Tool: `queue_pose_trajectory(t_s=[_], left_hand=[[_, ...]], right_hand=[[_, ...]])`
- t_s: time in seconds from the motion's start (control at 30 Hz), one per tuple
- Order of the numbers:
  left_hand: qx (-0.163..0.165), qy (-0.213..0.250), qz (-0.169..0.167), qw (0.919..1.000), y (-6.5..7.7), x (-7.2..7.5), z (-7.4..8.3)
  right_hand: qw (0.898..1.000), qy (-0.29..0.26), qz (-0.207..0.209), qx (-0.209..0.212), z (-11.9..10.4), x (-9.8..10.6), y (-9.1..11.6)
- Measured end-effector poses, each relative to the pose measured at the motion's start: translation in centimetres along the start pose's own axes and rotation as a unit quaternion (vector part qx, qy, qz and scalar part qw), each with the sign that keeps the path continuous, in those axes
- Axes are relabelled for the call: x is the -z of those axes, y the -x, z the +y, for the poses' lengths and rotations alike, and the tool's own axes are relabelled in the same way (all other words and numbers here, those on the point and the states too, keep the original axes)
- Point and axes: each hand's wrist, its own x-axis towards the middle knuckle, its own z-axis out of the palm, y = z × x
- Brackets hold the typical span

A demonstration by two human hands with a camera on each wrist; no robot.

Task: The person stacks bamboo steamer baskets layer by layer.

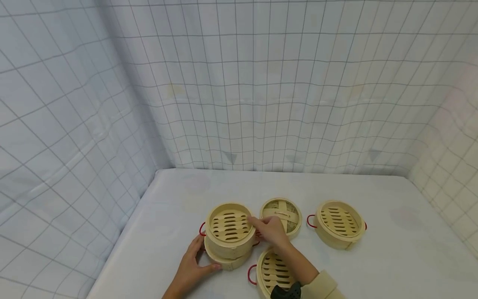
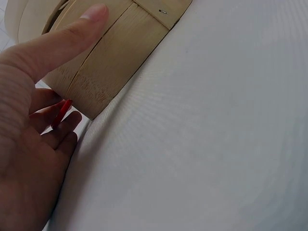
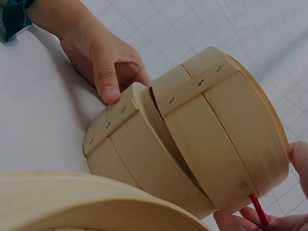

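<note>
One round bamboo steamer basket [image 1: 225, 250] with a slatted floor and red handles sits tilted on a lower steamer basket [image 1: 229, 264]. A dark wedge-shaped gap shows between the two in the right wrist view. My left hand [image 1: 191, 270] grips the lower basket, thumb on its near wall [image 2: 115, 53] and fingers round by a red handle [image 2: 61, 114]. With my right hand [image 1: 274, 232] I hold the upper basket at its right side, thumb at the rim and fingers below, by the other red handle [image 3: 259, 210].
A woven bamboo lid [image 1: 293, 218] lies behind my right hand. Further right stands another slatted steamer basket [image 1: 332, 240]. Under my right forearm, a third slatted basket [image 1: 261, 272] is partly hidden. Gridded white sheets [image 1: 261, 83] surround the white table [image 1: 179, 199].
</note>
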Motion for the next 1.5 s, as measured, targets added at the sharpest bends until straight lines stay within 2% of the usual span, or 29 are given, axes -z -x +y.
queue_pose_trajectory(t_s=[0.2, 0.43, 0.53, 0.8, 1.07, 1.27, 1.33, 1.37, 1.5], left_hand=[[-0.017, 0.020, 0.010, 0.9996, -0.1, -0.1, 0.0], [0.003, -0.020, 0.002, 0.9998, -0.1, -0.1, 0.0], [0.005, -0.021, 0.003, 0.9998, 0.0, -0.1, 0.0], [-0.023, -0.019, 0.018, 0.9994, 0.0, -0.3, -0.3], [-0.008, 0.007, 0.006, 0.9999, 0.1, -0.1, 0.0], [0.028, 0.017, -0.007, 0.9994, 0.3, -0.1, 0.2], [0.028, 0.019, -0.007, 0.9994, 0.3, 0.0, 0.2], [0.031, 0.020, -0.008, 0.9993, 0.3, 0.1, 0.7], [0.022, 0.022, -0.006, 0.9995, 0.1, 0.1, 0.7]], right_hand=[[1.000, -0.005, -0.001, -0.002, 0.2, -0.2, 0.1], [1.000, -0.006, 0.003, -0.007, 0.2, -0.5, 0.0], [1.000, 0.000, 0.001, 0.001, 0.2, -0.6, 0.1], [1.000, 0.010, -0.001, 0.016, 0.1, -0.9, 0.4], [1.000, 0.016, 0.008, 0.021, 0.1, -1.0, 0.7], [1.000, 0.008, -0.002, 0.017, 0.0, -1.1, 0.9], [1.000, 0.010, -0.002, 0.016, 0.0, -1.1, 0.9], [1.000, 0.009, -0.001, 0.017, 0.0, -1.1, 0.9], [1.000, 0.021, 0.006, 0.019, -0.1, -1.0, 0.9]])
